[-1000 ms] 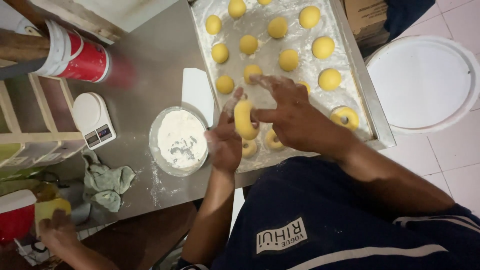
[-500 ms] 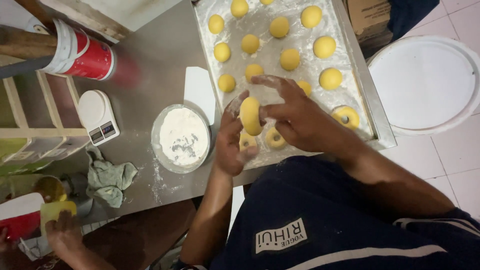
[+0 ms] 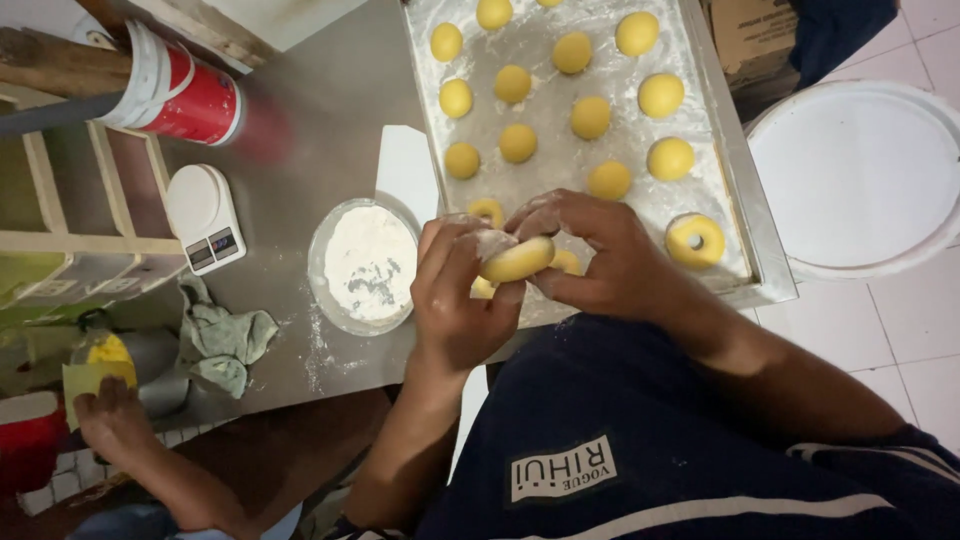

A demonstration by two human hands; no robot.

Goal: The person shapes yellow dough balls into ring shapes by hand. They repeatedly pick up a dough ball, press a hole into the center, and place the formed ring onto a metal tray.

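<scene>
A yellow dough piece (image 3: 516, 260) is pinched between both my hands above the near edge of a metal baking tray (image 3: 725, 150). My left hand (image 3: 455, 290) grips its left side with floury fingers. Its right side is held by my right hand (image 3: 590, 255), thumb under it. On the tray lie several round yellow dough balls (image 3: 590, 116) and a yellow dough ring (image 3: 695, 240) at the near right. Two more rings (image 3: 487, 210) show partly behind my fingers.
A glass bowl of white flour (image 3: 365, 265) stands left of my hands. Further left are a small white scale (image 3: 203, 217), a green cloth (image 3: 222, 335) and a red-and-white tub (image 3: 180, 90). A white round lid (image 3: 860, 175) lies right of the tray. Another person's hand (image 3: 115, 420) holds a yellow sponge at lower left.
Both my hands have drawn back toward me with the dough piece, and it has turned from upright to lying flat between my fingers.
</scene>
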